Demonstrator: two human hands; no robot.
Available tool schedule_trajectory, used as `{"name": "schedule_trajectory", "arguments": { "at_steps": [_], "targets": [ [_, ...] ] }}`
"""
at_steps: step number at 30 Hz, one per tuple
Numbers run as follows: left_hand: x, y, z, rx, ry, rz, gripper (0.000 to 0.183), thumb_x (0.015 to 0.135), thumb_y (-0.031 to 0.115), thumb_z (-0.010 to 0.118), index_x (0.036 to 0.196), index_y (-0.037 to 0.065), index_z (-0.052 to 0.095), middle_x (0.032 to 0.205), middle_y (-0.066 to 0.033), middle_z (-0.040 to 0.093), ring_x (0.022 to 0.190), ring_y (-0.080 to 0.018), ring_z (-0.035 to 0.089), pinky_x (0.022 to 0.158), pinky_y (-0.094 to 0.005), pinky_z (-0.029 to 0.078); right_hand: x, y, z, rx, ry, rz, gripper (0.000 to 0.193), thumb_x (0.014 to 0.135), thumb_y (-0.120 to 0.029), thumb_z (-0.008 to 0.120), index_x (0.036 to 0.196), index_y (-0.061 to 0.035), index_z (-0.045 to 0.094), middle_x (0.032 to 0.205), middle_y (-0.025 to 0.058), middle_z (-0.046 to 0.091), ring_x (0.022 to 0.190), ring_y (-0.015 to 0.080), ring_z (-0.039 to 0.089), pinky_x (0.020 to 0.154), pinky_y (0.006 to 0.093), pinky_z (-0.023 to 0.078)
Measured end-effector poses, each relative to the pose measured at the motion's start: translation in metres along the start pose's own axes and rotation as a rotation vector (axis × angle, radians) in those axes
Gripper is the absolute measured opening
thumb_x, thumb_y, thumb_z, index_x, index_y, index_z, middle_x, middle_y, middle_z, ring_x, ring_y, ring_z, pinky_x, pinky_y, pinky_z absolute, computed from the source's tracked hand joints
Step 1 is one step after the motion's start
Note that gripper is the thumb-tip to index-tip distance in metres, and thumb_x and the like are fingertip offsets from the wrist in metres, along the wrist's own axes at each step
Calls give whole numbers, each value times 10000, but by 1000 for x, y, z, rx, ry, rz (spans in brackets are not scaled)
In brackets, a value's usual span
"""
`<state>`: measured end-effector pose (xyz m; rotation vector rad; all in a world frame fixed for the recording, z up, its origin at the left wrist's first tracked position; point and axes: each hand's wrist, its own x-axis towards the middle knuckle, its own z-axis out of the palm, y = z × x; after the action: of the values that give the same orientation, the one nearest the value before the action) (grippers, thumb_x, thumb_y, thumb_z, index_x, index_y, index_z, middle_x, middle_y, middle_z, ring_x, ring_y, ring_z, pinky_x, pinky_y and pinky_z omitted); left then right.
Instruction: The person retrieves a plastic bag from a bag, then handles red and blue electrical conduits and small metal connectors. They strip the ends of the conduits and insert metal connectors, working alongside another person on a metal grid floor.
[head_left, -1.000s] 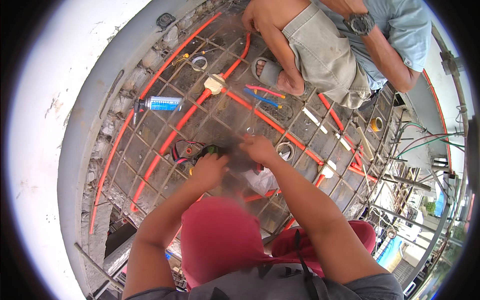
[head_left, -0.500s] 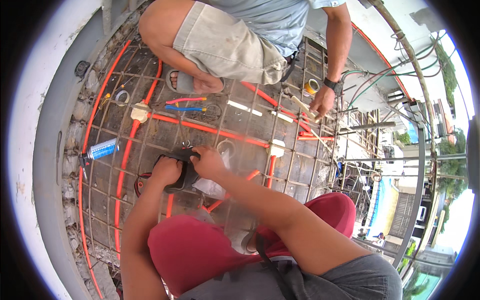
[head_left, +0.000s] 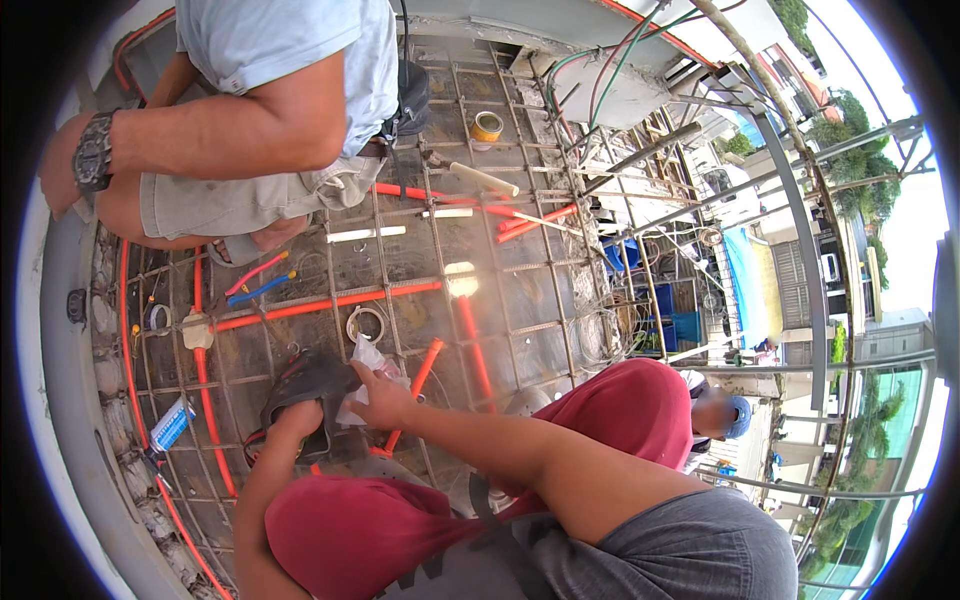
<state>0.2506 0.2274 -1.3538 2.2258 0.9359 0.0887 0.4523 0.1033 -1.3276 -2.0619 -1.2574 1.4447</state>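
My left hand (head_left: 298, 416) reaches into a dark grey fabric bag (head_left: 283, 388) lying on the rebar grid, its fingers hidden inside. Beside the bag's rim, my right hand (head_left: 385, 396) is closed on a crumpled clear plastic bag (head_left: 368, 356); what the plastic holds cannot be made out. Just beyond lies a pale ring-shaped roll (head_left: 366, 323). A short orange conduit piece (head_left: 416, 392) slants past my right hand.
Orange conduits (head_left: 330, 303) run through the rebar to junction boxes (head_left: 461, 280) covered with tape. A co-worker (head_left: 270, 110) squats at the far left. Pliers with coloured handles (head_left: 262, 285), a blue-white canister (head_left: 172, 424), a hammer (head_left: 480, 178) and a yellow can (head_left: 486, 128) lie around.
My right hand has gone from the dark bag's edge to the plastic. My left hand is deeper in the bag. The co-worker has let go of the hammer and leaned left. The view has swung right.
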Motion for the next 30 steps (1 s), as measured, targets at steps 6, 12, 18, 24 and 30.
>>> {"name": "schedule_trajectory", "arguments": {
  "at_steps": [6, 12, 18, 24, 30],
  "targets": [
    [59, 78, -42, 383, -395, -91, 411, 1013, 410, 598, 1127, 64, 788, 1173, -262, 738, 1126, -472, 694, 982, -541, 538, 15, 37, 15, 121, -104, 46, 876, 994, -626, 665, 1624, -66, 426, 1414, 262, 671, 1295, 435, 660, 1111, 469, 509],
    [45, 62, -47, 228, -396, -349, 579, 1007, 405, 640, 1481, 73, 640, 1568, -231, 573, 1470, -412, 519, 1217, -487, 415, 7, 28, 42, 291, -346, 120, 911, 974, -712, 647, 1458, 59, 606, 1279, 275, 739, 1223, 419, 705, 1052, 459, 538],
    [17, -118, 17, 71, 16, -469, 624, 1038, 423, 619, 1526, 37, 588, 1610, -243, 530, 1495, -400, 495, 1245, -460, 387, 14, -13, 54, 248, -317, -43, 725, 1051, -664, 568, 1312, -1, 702, 1255, 219, 728, 1202, 330, 690, 1038, 438, 513],
    [-48, -263, 6, -772, 258, -827, 546, 1035, 351, 630, 1421, -35, 657, 1358, -218, 700, 1241, -342, 676, 1043, -452, 504, 28, -11, 57, 144, -361, -141, 622, 1064, -637, 561, 1172, -53, 746, 1083, 161, 741, 1084, 302, 704, 955, 449, 528],
    [-118, -190, -25, -1087, 501, -909, 494, 1055, 344, 630, 1405, -4, 661, 1206, -145, 744, 1140, -280, 702, 974, -423, 544, 17, -16, 36, 215, -444, 30, 763, 1026, -712, 576, 1401, -50, 630, 1304, 174, 701, 1211, 310, 677, 1036, 414, 516]
  ]
}}
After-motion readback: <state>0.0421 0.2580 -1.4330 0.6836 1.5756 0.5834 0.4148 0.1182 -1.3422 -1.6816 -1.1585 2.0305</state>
